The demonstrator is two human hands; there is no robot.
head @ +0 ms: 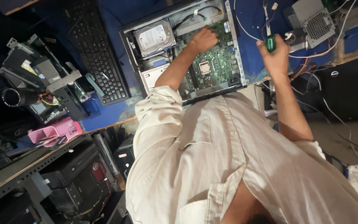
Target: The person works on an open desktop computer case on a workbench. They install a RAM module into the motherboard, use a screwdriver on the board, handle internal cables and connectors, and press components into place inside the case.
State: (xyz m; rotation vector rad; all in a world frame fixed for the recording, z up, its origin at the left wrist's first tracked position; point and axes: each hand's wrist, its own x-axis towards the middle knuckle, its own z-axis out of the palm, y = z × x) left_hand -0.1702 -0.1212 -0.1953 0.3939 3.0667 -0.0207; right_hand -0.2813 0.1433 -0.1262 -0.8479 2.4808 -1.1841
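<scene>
Currently the left hand [204, 39] is laid on the green motherboard [212, 62] in the open PC case [131, 45], fingers curled; a grasp can't be told. A green-handled screwdriver [271, 42] is clenched in the right hand [276, 56], right of the case, axis approx. near-far. A hard drive [155, 37] is seated just left; wires [305, 64] are strewn right on the blue tabletop [253, 25].
</scene>
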